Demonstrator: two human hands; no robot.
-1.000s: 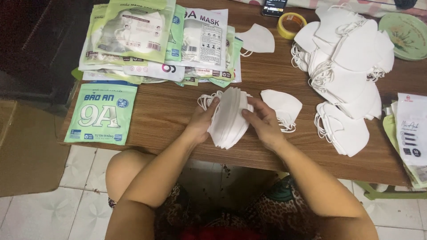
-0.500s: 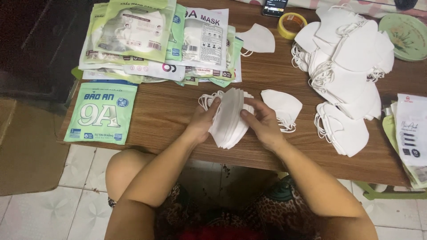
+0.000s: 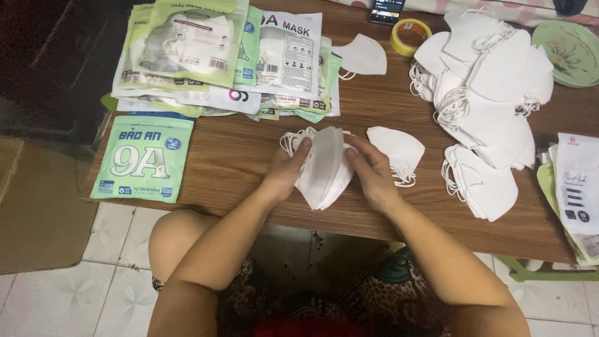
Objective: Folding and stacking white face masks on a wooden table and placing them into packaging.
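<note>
A small stack of folded white face masks (image 3: 324,167) stands on edge on the wooden table (image 3: 237,156) near its front edge. My left hand (image 3: 288,168) presses the stack's left side and my right hand (image 3: 372,170) presses its right side, so both hands squeeze it together. The masks' ear loops stick out at the upper left of the stack. One loose white mask (image 3: 398,150) lies flat just right of my right hand.
Green and white mask packets (image 3: 206,56) are piled at the back left; one green packet (image 3: 145,156) lies alone at the left edge. Heaps of white masks (image 3: 486,87) fill the right. A tape roll (image 3: 410,35), phone (image 3: 385,10), green plate (image 3: 571,52) and more packets (image 3: 577,187) sit around.
</note>
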